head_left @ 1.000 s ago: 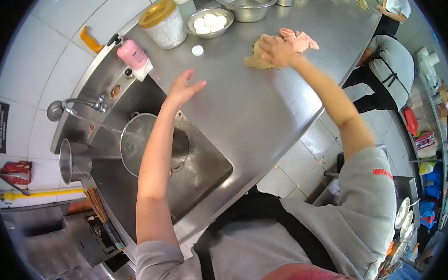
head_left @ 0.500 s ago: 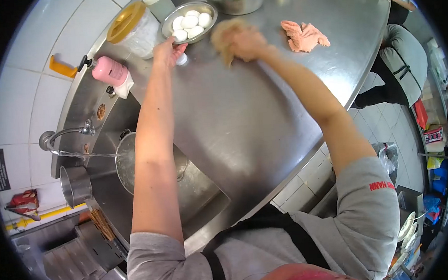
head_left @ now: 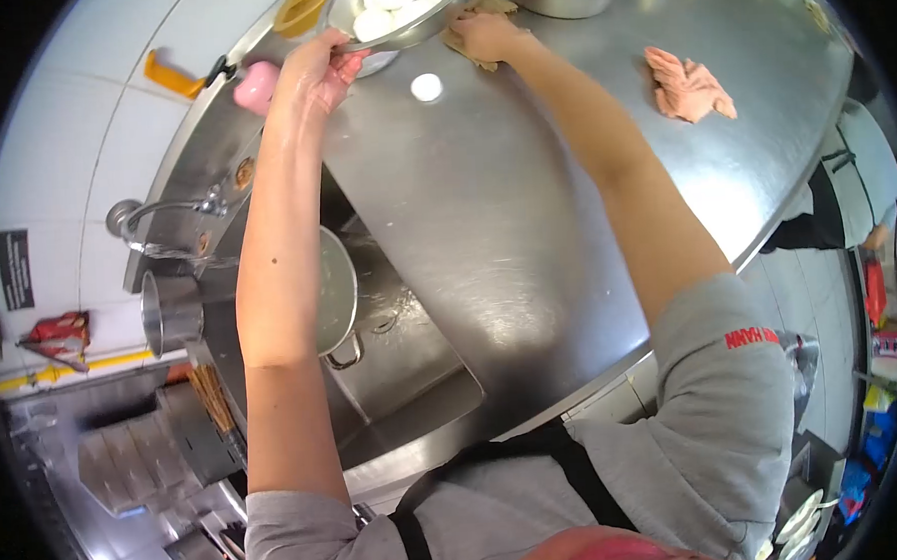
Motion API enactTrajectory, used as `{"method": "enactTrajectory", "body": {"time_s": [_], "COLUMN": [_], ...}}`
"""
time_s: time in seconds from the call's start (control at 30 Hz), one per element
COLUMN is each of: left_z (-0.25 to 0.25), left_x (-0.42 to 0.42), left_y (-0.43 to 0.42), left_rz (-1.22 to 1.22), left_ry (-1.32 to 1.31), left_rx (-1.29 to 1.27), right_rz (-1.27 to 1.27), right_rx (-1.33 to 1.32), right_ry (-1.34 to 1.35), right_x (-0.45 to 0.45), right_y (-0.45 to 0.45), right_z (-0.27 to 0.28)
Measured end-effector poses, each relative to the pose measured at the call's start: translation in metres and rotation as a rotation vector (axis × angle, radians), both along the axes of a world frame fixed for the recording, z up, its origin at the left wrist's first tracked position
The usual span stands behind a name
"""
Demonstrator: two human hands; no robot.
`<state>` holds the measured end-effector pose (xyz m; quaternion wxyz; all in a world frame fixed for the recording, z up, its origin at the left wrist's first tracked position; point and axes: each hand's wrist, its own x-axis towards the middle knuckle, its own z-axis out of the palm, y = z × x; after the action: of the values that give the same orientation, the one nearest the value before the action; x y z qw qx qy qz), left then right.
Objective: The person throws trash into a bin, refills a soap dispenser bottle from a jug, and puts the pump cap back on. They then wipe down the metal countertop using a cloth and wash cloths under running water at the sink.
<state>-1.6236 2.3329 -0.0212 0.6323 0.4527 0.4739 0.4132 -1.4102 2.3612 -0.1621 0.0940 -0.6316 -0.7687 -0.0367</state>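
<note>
Bowl (head_left: 420,29) has risen in left hand (head_left: 319,73), cloth (head_left: 498,4) under right hand (head_left: 487,36).

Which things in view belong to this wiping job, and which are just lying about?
Apparently in use: tan cloth under right hand; steel counter; egg bowl in left hand.

Likely just lying about: pink cloth; white cap; pink bottle.

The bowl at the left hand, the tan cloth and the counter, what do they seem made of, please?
Bowl: metal, likely stainless steel, given its smooth grey sheen.
Tan cloth: soft fabric, judging by its folds under the right hand; fibre unclear.
Counter: probably stainless steel, brushed-looking, with blurred highlights.
</note>
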Motion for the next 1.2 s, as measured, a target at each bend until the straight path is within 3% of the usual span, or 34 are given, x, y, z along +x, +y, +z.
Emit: {"method": "enactTrajectory", "body": {"time_s": [0.1,0.17,0.2,0.23,0.3,0.33,0.43,0.5,0.57,0.63,0.7,0.77,0.83,0.87,0.9,0.93,1.07,1.13,1.2], "left_z": [0.006,-0.001,-0.007,-0.013,-0.030,-0.039,-0.059,-0.074,-0.093,-0.104,-0.100,-0.104,-0.121,-0.129,-0.137,-0.142,-0.131,-0.114,-0.107], "left_x": [-0.009,-0.009,-0.007,-0.005,-0.001,0.004,0.023,0.032,0.037,0.038,0.029,0.015,0.002,-0.006,-0.013,-0.021,-0.052,-0.085,-0.117], "left_y": [0.003,0.000,0.002,0.004,0.012,0.014,0.009,0.015,0.017,0.015,0.009,-0.006,-0.030,-0.040,-0.051,-0.057,-0.067,-0.064,-0.052], "left_rz": [-0.052,-0.064,-0.084,-0.105,-0.126,-0.152,-0.122,-0.093,-0.084,-0.015,-0.034,-0.046,-0.143,-0.122,-0.214,-0.315,-0.159,0.081,0.183], "left_ry": [0.026,0.044,0.031,0.022,0.025,0.027,0.024,0.041,0.017,-0.054,0.013,0.087,0.747,0.750,0.780,0.805,0.737,0.878,0.881], "left_rx": [0.027,0.065,0.035,0.004,-0.031,-0.025,-0.031,-0.037,-0.014,-0.009,-0.010,-0.011,0.766,0.761,1.000,1.238,1.232,1.107,0.978], "right_rz": [-0.096,0.333,0.274,0.275,-0.087,-0.095,0.222,0.205,0.099,-0.117,-0.374,-0.421,-0.451,-0.376,-0.296,-0.279,-0.050,0.018,0.020], "right_rx": [-0.105,0.238,0.077,0.077,-0.043,-0.046,0.211,0.095,0.152,-0.072,-0.377,-0.245,-0.107,0.143,0.391,0.351,0.309,0.435,0.390], "right_ry": [0.126,0.198,0.227,0.221,0.146,0.145,0.082,0.131,0.095,0.024,0.237,0.339,0.443,0.296,0.151,0.148,0.315,0.433,0.551], "right_x": [-0.031,-0.022,-0.009,-0.004,0.001,0.001,-0.009,0.008,0.041,0.051,0.056,0.057,0.045,0.034,0.022,0.009,-0.082,-0.121,-0.148], "right_y": [-0.004,-0.032,-0.050,-0.052,-0.053,-0.060,-0.108,-0.165,-0.194,-0.232,-0.253,-0.259,-0.251,-0.242,-0.232,-0.216,-0.163,-0.124,-0.074], "right_z": [-0.003,-0.017,0.001,0.011,0.013,0.008,-0.013,0.010,0.007,0.035,0.052,0.035,0.013,0.001,-0.009,-0.018,-0.018,-0.022,-0.026]}}
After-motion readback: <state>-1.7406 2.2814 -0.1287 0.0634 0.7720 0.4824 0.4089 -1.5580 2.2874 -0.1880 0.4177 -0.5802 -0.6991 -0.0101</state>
